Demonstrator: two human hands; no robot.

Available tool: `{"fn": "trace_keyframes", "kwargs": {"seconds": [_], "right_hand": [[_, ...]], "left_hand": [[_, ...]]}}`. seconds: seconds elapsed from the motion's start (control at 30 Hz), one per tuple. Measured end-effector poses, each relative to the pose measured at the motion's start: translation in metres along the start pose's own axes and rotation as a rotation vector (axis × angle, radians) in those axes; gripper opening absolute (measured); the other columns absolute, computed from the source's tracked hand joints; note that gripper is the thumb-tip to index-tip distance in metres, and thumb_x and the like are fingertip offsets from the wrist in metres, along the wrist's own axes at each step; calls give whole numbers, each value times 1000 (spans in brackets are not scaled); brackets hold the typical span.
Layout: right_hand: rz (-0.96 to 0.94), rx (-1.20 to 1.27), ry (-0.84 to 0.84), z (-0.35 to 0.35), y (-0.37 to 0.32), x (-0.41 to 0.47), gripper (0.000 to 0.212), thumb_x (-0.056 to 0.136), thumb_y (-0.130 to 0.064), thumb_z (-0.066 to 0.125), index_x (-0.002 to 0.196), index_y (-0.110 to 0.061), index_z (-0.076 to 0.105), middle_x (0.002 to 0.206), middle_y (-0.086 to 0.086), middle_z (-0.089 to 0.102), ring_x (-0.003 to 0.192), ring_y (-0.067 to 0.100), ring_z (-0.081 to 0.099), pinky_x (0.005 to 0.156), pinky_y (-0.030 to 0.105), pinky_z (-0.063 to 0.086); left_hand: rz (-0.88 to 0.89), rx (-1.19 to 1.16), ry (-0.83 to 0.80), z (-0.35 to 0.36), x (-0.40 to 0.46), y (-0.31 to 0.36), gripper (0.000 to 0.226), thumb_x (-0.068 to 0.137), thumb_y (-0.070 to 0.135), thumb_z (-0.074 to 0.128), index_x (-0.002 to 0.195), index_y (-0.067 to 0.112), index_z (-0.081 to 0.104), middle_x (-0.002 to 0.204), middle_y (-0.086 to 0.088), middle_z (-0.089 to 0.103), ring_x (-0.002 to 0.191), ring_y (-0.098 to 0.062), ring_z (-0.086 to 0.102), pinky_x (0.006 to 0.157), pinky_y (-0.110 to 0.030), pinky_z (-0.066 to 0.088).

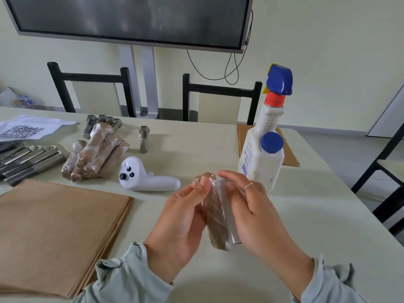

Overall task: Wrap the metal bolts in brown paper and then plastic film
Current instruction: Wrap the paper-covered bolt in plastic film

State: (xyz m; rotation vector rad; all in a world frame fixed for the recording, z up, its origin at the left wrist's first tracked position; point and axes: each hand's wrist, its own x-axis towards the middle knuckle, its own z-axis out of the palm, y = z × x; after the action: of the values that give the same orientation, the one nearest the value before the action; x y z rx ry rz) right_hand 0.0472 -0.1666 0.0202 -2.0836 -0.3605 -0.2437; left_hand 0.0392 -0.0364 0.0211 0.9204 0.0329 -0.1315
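Observation:
Between my two hands stands a bolt wrapped in brown paper with clear plastic film (215, 217) over it, held above the table. My left hand (182, 217) grips its left side, thumb pressing the film near the top. My right hand (251, 211) holds the right side, fingers pinching the film at the top. A pile of wrapped bolts (96, 152) lies at the left centre. Bare metal bolts (28, 159) lie at the far left, more behind the pile (105, 122), and a single bolt (144, 138) beside it. A stack of brown paper (56, 228) lies at the front left.
A white controller (146, 178) lies before the wrapped pile. A white spray bottle (265, 147) with a blue head stands right of centre on another brown sheet (290, 158). A QR-code sheet (26, 129) sits far left. Two black chairs (220, 97) stand behind the table.

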Motion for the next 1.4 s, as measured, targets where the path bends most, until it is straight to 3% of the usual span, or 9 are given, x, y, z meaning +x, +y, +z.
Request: {"fn": "trace_keyframes", "kwargs": {"seconds": [0.13,0.3,0.53,0.7,0.83,1.0,1.1,1.27,1.4], "right_hand": [[-109,-197,84,-4,2,-1,39,83,-61,27,116,-61,47,117,-13,34,91,-32,37,71,-9,30],[-116,-335,61,-3,3,0,43,81,-65,20,120,-66,37,119,-19,26,101,-1,47,71,-8,31],[-104,-441,16,9,4,-4,57,83,-65,9,136,-57,30,128,-6,33,126,18,38,96,24,39],[-37,-302,0,13,7,-6,53,83,-65,12,134,-61,27,108,-11,29,118,14,41,87,18,34],[-77,-167,54,14,8,-8,45,84,-64,15,126,-67,30,114,-12,30,101,-10,33,83,2,32],[-107,-132,93,12,7,-5,42,86,-60,21,123,-60,41,112,-8,32,95,-34,34,72,-10,29],[-152,-316,100,4,10,1,47,86,-60,22,130,-56,38,111,-10,24,85,-6,44,73,-3,34],[-140,-422,77,2,9,3,52,85,-62,17,133,-55,37,107,-16,14,106,14,46,82,22,47],[-130,-390,67,7,9,4,50,83,-65,13,132,-64,23,117,-9,22,123,22,42,92,25,42]], "left_hand": [[-14,-62,61,-5,3,3,33,59,35,71,80,10,68,73,-8,60,70,-21,55,65,-31,45],[-31,-89,0,-6,2,6,34,67,40,66,77,8,74,75,-11,65,67,-20,64,60,-29,55],[-127,-64,50,-1,5,1,57,77,49,49,112,8,67,117,-18,64,104,-27,60,89,-40,48],[-129,-71,-34,2,2,2,55,79,48,51,109,6,67,108,-14,69,100,-24,66,83,-36,55],[-62,-92,0,2,2,1,27,69,23,67,94,16,73,71,0,65,65,-11,63,58,-23,53],[-53,-44,70,-3,5,0,19,59,31,72,68,14,70,63,-2,56,64,-14,58,59,-22,55],[-67,-33,86,-7,5,0,19,62,32,70,63,12,70,63,-5,61,58,-17,63,56,-24,55],[-61,-80,21,-6,4,4,20,64,31,68,67,12,75,68,-7,66,60,-15,65,58,-26,56],[-116,-105,10,-3,4,2,28,67,37,65,75,13,77,84,-9,71,73,-19,68,69,-31,57]]}}
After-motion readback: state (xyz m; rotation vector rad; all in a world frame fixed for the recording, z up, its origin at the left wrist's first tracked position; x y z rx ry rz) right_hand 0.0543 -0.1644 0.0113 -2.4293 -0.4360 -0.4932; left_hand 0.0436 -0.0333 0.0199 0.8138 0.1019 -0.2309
